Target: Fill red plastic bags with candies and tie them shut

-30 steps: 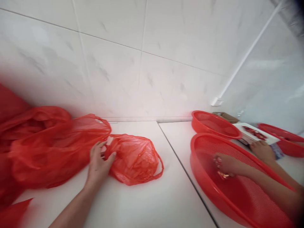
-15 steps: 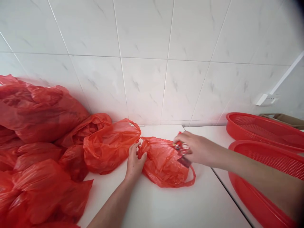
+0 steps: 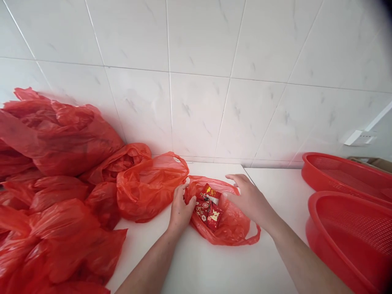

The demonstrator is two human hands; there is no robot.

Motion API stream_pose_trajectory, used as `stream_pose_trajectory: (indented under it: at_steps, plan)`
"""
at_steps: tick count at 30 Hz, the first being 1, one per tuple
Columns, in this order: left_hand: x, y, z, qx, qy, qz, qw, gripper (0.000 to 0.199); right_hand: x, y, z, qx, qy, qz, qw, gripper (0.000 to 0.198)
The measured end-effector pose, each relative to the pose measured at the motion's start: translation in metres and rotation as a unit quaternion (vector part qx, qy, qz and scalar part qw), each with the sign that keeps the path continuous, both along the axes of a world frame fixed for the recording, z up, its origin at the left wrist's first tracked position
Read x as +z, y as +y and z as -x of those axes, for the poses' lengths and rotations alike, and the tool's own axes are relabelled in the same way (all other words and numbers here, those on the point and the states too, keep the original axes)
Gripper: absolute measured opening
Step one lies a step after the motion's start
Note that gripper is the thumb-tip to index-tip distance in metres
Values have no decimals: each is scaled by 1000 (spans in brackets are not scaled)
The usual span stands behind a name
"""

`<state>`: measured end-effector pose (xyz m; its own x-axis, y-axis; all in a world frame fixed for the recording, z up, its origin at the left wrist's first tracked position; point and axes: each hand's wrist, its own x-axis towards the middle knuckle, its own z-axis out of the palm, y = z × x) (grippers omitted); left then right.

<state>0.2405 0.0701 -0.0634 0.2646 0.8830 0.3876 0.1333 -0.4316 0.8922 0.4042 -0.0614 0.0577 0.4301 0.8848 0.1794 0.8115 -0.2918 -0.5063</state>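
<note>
A red plastic bag [image 3: 234, 220] lies on the white table with its mouth spread. Inside its left part rest several small red candy packets [image 3: 210, 207] with gold and white prints. My left hand [image 3: 181, 207] grips the bag's left rim, thumb on the inner side and fingers around the edge. Over the bag's right side is my right hand [image 3: 246, 200], its fingers apart and nothing in them. The tip of its thumb is close to the packets; whether it touches them I cannot tell.
Another slack red bag [image 3: 150, 192] sits just left of my left hand. A tall heap of filled red bags [image 3: 61, 232] covers the left side. Two red perforated baskets [image 3: 312, 204] stand on the right. Behind the white table [image 3: 196, 269] rises a tiled wall.
My right hand has let go of the red packets, which now lie in the bag, and its fingers have spread. My left hand stays on the rim. The camera view has shifted slightly.
</note>
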Motion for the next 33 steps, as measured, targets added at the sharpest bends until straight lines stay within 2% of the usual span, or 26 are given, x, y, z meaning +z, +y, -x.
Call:
stream_pose_trajectory:
  at_steps: [3, 7, 10, 12, 14, 15, 18, 21, 25, 27, 29, 33]
  plan:
    - [-2, -1, -1, 0, -8, 5, 1000, 41, -29, -29, -9, -67, 19, 2, 998, 57]
    - [-3, -1, -1, 2, -12, 16, 1000, 40, -59, -63, -25, -132, 69, 80, 986, 67]
    - [-1, -1, 0, 9, -12, 13, 1000, 36, -68, -79, -30, -101, 159, 150, 971, 51]
    - [4, -1, 1, 20, -16, 2, 1000, 36, -67, -84, -30, -56, 251, 166, 952, 38]
    - [11, -3, 3, 36, -25, -14, 999, 41, -61, -83, -30, -37, 333, 125, 934, 31]
    - [15, -5, 5, 45, -30, -22, 998, 44, -56, -81, -30, -44, 361, 80, 928, 29]
    - [27, -14, 9, 74, -41, -57, 995, 58, -30, -69, -32, -84, 402, -119, 904, 28]
    - [34, -25, 13, 94, -21, -134, 986, 69, -1, -51, -35, -76, 443, -301, 841, 23]
    - [33, -34, 18, 79, 29, -251, 964, 75, 20, -21, -34, -52, 482, -436, 758, 19]
    - [31, -35, 19, 57, 52, -296, 952, 75, 19, -8, -27, -21, 494, -453, 742, 21]
    - [29, -36, 19, 38, 79, -337, 938, 74, 13, 0, -16, 36, 507, -431, 746, 22]
    - [29, -38, 18, -6, 109, -419, 901, 73, -4, 5, 13, 133, 493, -316, 799, 35]
